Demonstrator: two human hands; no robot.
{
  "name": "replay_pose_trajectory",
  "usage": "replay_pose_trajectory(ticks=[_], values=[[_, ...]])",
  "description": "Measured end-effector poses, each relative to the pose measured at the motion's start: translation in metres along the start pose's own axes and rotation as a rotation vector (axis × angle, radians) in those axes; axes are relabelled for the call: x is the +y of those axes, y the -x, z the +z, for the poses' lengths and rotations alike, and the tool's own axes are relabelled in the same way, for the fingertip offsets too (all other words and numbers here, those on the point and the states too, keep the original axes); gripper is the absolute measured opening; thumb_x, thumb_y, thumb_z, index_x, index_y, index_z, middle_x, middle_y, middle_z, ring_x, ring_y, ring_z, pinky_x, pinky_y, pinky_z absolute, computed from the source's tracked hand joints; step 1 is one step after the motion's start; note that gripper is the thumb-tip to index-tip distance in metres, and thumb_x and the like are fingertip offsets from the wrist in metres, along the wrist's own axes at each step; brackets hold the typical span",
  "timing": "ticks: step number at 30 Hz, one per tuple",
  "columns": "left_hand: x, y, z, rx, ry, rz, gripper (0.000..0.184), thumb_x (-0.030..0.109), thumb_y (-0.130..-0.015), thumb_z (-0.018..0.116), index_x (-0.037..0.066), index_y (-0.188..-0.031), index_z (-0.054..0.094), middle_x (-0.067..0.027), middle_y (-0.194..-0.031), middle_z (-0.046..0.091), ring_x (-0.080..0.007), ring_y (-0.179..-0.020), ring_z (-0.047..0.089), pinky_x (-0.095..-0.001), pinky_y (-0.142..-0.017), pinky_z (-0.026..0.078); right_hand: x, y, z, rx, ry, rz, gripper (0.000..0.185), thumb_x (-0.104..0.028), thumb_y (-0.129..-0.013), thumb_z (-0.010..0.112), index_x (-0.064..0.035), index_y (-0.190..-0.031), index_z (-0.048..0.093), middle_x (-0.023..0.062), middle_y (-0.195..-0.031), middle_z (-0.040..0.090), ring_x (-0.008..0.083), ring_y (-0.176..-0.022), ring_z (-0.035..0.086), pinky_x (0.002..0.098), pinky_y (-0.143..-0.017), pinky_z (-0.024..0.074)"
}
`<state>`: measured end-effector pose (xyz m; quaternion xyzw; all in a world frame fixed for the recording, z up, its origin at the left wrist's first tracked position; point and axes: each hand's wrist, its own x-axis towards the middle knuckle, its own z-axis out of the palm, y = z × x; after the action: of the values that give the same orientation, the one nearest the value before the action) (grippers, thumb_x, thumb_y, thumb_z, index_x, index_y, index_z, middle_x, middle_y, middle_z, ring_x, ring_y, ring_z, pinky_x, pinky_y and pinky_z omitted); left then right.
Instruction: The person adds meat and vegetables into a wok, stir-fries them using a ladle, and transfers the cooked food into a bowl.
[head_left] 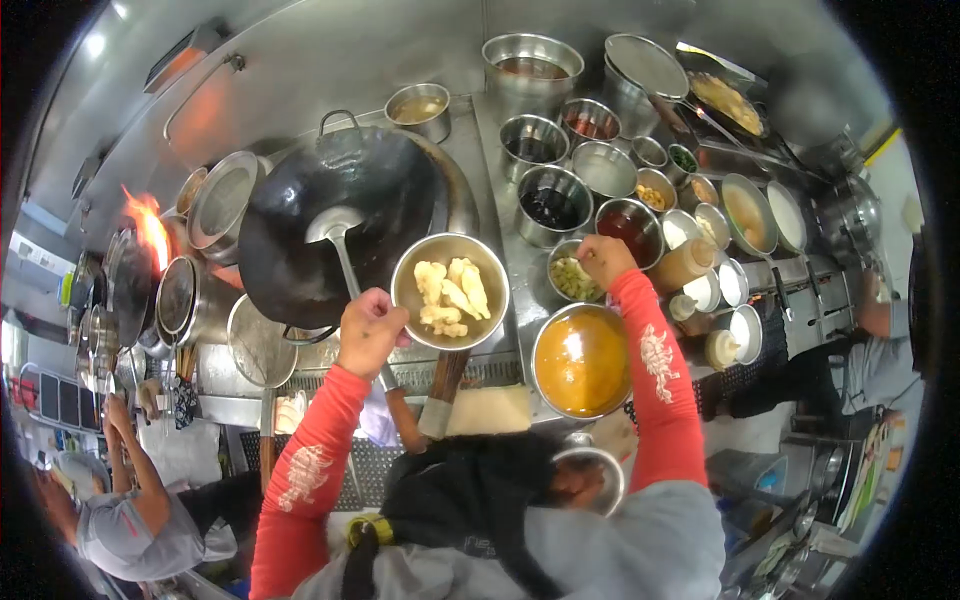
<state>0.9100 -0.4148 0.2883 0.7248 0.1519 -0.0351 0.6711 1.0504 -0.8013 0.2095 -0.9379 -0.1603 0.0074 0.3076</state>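
Pinched on the rim of a small steel bowl (408, 322), my left hand (370, 332) holds it up in front of the wok (290, 235). Pale yellow pieces (452, 292) lie in that bowl. A metal ladle (336, 222) rests in the wok, its wooden handle pointing toward me. My right hand (606, 262) is closed at the edge of a container of chopped green pieces (573, 279); what its fingers hold, if anything, is hidden. Just below it is a large bowl of orange-yellow liquid (582, 360).
Steel pots of dark sauce (553, 205) and red liquid (630, 230) crowd the counter. Squeeze bottles (686, 264) stand at the right. A flame (150, 228) rises at the left. One person (140, 520) works at the left, another (850, 370) at the right.
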Motion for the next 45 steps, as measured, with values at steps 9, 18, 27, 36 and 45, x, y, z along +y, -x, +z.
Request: replay_pose_trajectory(ticks=[9, 18, 27, 36, 45], values=[[-0.002, -0.018, 0.049, -0.07, -0.019, -0.041, 0.013, 0.006, -0.078, 0.064, -0.001, -0.074, 0.053, -0.0064, -0.068, 0.058, -0.0132, -0.056, 0.06, -0.0264, -0.048, 0.052, -0.135, 0.013, -0.035, -0.135, -0.677, -0.116, 0.013, -0.009, -0.084, 0.065, 0.0007, -0.093, 0.064, 0.0049, -0.08, 0.065, 0.0081, -0.074, 0.061, 0.0243, -0.067, 0.049], [0.004, -0.02, 0.071, -0.121, 0.059, -0.035, 0.01, 0.004, -0.078, 0.062, -0.002, -0.078, 0.054, -0.0064, -0.071, 0.057, -0.0136, -0.057, 0.06, -0.026, -0.048, 0.052, -0.157, 0.017, -0.055, -0.265, -0.691, -0.009, 0.025, -0.016, -0.091, 0.061, -0.0029, -0.112, 0.066, 0.0092, -0.085, 0.069, 0.0109, -0.065, 0.063, 0.0253, -0.062, 0.0518], [0.005, -0.016, 0.07, -0.11, 0.056, -0.026, 0.013, 0.005, -0.079, 0.063, 0.0, -0.075, 0.052, -0.006, -0.071, 0.056, -0.0138, -0.055, 0.059, -0.0263, -0.047, 0.052, -0.089, -0.02, -0.06, 0.169, -0.352, -0.079, 0.016, -0.012, -0.083, 0.063, -0.0026, -0.094, 0.07, 0.0145, -0.079, 0.068, 0.026, -0.068, 0.067, 0.0338, -0.064, 0.0528], [0.021, 0.009, 0.041, -0.053, 0.065, -0.017, 0.01, 0.004, -0.083, 0.06, 0.0, -0.08, 0.052, -0.0075, -0.072, 0.06, -0.0137, -0.058, 0.061, -0.0251, -0.05, 0.053, 0.127, -0.138, -0.087, 0.337, 0.28, 0.822, 0.032, -0.029, -0.083, 0.057, -0.005, -0.1, 0.07, 0.0221, -0.11, 0.065, 0.0363, -0.105, 0.062, 0.0449, -0.09, 0.049], [0.031, 0.022, 0.008, 0.12, 0.152, -0.084, 0.007, 0.002, -0.083, 0.058, 0.001, -0.078, 0.053, -0.0078, -0.073, 0.061, -0.0124, -0.058, 0.06, -0.0241, -0.05, 0.051, 0.251, -0.167, -0.063, 0.068, 0.418, 0.728, 0.046, -0.035, -0.077, 0.071, -0.0067, -0.113, 0.066, 0.0211, -0.119, 0.061, 0.0347, -0.114, 0.058, 0.0439, -0.095, 0.0464]])
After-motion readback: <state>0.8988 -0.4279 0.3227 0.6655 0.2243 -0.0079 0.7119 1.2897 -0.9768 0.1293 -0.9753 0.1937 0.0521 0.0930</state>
